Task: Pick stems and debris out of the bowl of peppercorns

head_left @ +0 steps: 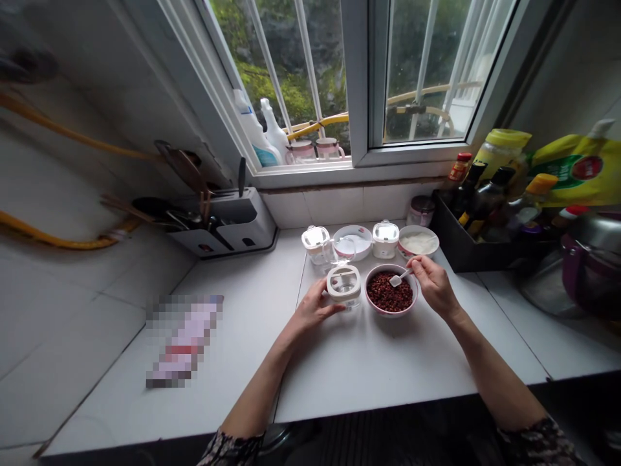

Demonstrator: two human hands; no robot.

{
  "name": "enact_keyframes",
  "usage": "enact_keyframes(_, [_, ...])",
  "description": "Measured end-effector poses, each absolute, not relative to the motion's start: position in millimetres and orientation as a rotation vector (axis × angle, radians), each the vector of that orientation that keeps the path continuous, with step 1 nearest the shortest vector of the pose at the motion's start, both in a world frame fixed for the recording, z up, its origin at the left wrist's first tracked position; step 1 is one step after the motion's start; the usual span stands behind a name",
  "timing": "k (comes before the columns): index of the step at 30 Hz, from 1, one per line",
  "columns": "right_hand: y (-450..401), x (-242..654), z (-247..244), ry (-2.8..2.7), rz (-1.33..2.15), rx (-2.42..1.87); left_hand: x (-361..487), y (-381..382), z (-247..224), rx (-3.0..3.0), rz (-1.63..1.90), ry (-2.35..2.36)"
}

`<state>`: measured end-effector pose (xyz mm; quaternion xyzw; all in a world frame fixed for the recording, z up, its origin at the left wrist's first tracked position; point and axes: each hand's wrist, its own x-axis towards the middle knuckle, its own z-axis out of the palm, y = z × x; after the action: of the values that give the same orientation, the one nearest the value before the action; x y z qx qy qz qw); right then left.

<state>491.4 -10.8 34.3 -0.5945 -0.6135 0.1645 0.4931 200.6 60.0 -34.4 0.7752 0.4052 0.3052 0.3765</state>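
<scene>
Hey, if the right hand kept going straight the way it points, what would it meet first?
Likely the pink-rimmed bowl of peppercorns, just ahead of the right hand, though depth is unclear.

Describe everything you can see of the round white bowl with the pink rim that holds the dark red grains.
The round bowl, glazed-looking ceramic, white with a pink rim, stands upright on the white countertop, filled with small dark reddish-brown grains, possibly peppercorns. A small white spoon, pinched in the right hand, reaches in over the rim. A clear lidded jar stands just left of the bowl.
</scene>
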Motion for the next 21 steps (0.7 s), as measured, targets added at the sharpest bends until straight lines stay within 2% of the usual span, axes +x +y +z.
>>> enact_keyframes(16, [-7,491,26,-1.415,0.307,-1.406,208,57,-31,2.073,0.804,1.046])
enact_keyframes(18, [-8,493,26,-1.394,0.301,-1.403,202,53,-23,2.212,0.909,1.144])
enact_keyframes(21, [-9,495,27,-1.388,0.230,-1.412,190,39,-6,2.478,1.349,1.219])
